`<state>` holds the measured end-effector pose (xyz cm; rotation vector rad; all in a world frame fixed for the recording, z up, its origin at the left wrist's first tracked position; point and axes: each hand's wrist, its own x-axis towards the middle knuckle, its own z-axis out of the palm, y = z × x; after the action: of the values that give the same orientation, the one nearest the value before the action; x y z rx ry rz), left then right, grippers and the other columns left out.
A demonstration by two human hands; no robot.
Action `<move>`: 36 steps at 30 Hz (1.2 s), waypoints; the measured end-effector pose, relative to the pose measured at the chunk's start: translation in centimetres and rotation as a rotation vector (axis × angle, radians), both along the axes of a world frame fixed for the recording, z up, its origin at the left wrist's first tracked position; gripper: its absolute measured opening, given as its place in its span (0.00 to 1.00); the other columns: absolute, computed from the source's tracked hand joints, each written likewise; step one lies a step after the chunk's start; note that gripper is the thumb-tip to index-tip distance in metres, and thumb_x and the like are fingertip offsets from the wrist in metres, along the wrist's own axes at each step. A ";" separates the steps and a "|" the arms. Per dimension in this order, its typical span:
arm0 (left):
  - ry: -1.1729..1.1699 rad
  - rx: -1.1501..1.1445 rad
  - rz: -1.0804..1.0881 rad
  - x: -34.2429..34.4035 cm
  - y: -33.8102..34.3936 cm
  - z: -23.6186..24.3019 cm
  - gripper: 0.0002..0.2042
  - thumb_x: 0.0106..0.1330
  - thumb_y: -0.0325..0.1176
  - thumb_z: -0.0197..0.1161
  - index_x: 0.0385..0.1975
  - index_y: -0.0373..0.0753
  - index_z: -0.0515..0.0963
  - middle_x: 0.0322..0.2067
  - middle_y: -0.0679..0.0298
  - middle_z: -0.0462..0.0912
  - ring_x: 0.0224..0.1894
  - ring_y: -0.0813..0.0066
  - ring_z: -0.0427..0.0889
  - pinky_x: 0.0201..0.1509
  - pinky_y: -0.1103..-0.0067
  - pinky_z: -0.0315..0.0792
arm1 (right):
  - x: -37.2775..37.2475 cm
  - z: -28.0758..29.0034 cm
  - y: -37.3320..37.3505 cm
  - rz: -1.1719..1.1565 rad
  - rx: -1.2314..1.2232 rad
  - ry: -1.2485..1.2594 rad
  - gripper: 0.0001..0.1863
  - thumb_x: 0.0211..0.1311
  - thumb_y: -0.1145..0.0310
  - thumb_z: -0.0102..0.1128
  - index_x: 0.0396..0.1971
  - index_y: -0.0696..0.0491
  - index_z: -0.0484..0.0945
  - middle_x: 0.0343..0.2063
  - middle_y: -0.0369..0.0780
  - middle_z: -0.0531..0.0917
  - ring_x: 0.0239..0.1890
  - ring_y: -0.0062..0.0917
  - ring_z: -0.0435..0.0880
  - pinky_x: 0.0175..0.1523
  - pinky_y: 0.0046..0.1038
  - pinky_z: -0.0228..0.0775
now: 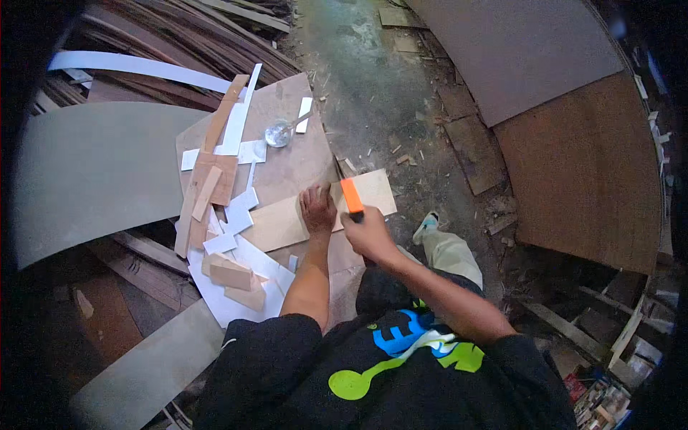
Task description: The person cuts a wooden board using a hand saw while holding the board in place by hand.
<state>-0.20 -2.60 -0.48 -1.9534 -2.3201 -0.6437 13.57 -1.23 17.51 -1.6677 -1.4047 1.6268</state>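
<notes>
A long pale wooden board lies aslant on the worktable, its right end reaching past the table edge. My left hand presses down on the middle of this board, palm down with its fingers spread. Closed in a fist, my right hand grips an orange and black tool over the board, just right of my left hand. The orange part is blurred, and its working end cannot be made out clearly. A thin dark strip shows beside it at the board's far edge.
The plywood worktable carries white strips, small wood blocks and a clear round container with a stick in it. Large brown panels lean at right. A curved grey sheet and stacked planks stand at left. Scraps litter the floor.
</notes>
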 end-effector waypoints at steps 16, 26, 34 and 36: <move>0.030 -0.014 -0.015 0.3 0.5 0.5 0.17 0.54 0.32 0.57 0.46 0.48 0.72 0.45 0.59 0.71 0.51 0.62 0.68 0.61 0.65 0.58 | -2.0 -4.4 1.8 -0.022 0.177 -0.033 0.15 0.56 0.63 0.54 0.20 0.61 0.71 0.10 0.39 0.73 0.13 0.23 0.74 0.20 0.30 0.64; 0.018 -0.017 0.017 -0.2 0.0 -0.5 0.16 0.54 0.31 0.57 0.44 0.46 0.72 0.45 0.59 0.71 0.51 0.61 0.68 0.61 0.65 0.58 | -1.3 -1.1 0.3 0.000 0.099 0.010 0.14 0.57 0.64 0.54 0.19 0.59 0.71 0.09 0.36 0.71 0.09 0.21 0.70 0.16 0.28 0.60; -0.033 -0.002 -0.032 0.1 1.1 1.0 0.16 0.54 0.31 0.56 0.45 0.47 0.73 0.44 0.59 0.71 0.51 0.61 0.68 0.61 0.65 0.57 | -1.5 -2.7 2.2 -0.019 0.174 -0.019 0.14 0.55 0.64 0.55 0.21 0.62 0.73 0.11 0.41 0.74 0.13 0.25 0.74 0.20 0.31 0.64; 0.027 -0.037 0.000 0.0 0.3 0.3 0.17 0.54 0.31 0.56 0.46 0.47 0.73 0.45 0.59 0.71 0.51 0.61 0.68 0.62 0.65 0.57 | -0.9 -1.2 0.6 0.013 0.110 -0.031 0.15 0.56 0.63 0.54 0.20 0.61 0.73 0.10 0.40 0.74 0.12 0.23 0.73 0.19 0.30 0.64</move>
<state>-0.23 -2.27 -0.20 -1.9646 -2.3334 -0.5744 12.63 -0.62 16.30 -1.6305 -1.4953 1.5083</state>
